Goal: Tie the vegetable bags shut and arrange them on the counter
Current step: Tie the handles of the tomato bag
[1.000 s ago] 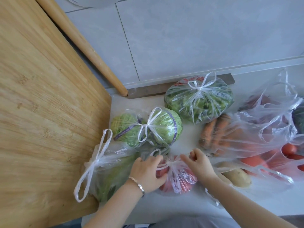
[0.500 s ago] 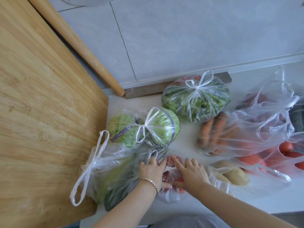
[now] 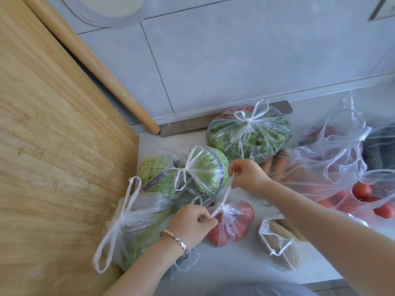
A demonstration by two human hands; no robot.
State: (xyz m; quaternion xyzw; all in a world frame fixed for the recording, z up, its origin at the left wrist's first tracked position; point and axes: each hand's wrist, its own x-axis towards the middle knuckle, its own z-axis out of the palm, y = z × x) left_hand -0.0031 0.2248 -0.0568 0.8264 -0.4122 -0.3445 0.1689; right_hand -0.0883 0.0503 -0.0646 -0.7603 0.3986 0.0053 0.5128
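Left grip [image 3: 190, 223] pinching one handle strand of tomato bag [image 3: 235, 221], low, beside knot. Right grip [image 3: 245, 174] pinching other strand, pulled taut above bag. Tomato bag sits on table [image 3: 224, 265], front centre. Tied cabbage bag [image 3: 198, 171] just behind; tied greens bag [image 3: 250, 137] further back, near wall. Tied leafy bag [image 3: 136, 227] to left, against cutting board [image 3: 53, 146]. Potato bag [image 3: 280, 242] to right, mouth open; carrot bag [image 3: 280, 165] beyond.

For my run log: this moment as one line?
step: tying | left hand: pinches one handle | right hand: pinches other handle | red-vegetable bag: on counter
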